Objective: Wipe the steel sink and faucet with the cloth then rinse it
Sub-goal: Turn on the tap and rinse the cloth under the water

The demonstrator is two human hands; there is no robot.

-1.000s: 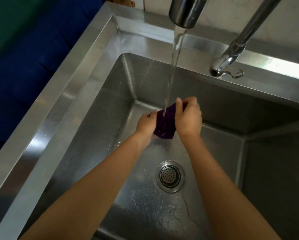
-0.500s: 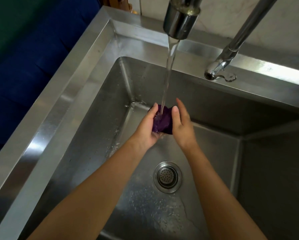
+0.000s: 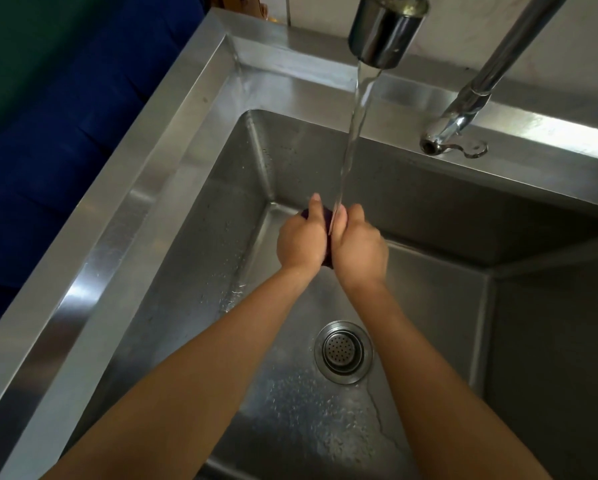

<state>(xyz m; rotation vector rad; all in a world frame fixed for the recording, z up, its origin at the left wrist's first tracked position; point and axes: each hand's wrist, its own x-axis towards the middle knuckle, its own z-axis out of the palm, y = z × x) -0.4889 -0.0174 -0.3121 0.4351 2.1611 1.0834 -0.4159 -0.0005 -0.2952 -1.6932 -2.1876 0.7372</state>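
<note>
Left hand [image 3: 302, 242] and right hand [image 3: 358, 251] pressed together mid-basin, fingers clamped on purple cloth [image 3: 328, 260] under faucet [image 3: 385, 32] stream. Sink [image 3: 117, 237] walls well apart from both hands; drain [image 3: 343, 351] exposed between forearms.

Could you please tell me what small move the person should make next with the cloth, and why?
Probably loosen both hands and spread the cloth under the stream. The left hand and right hand grip it bunched so tightly that only slivers of purple show, and the stream lands by the thumbs.
</note>
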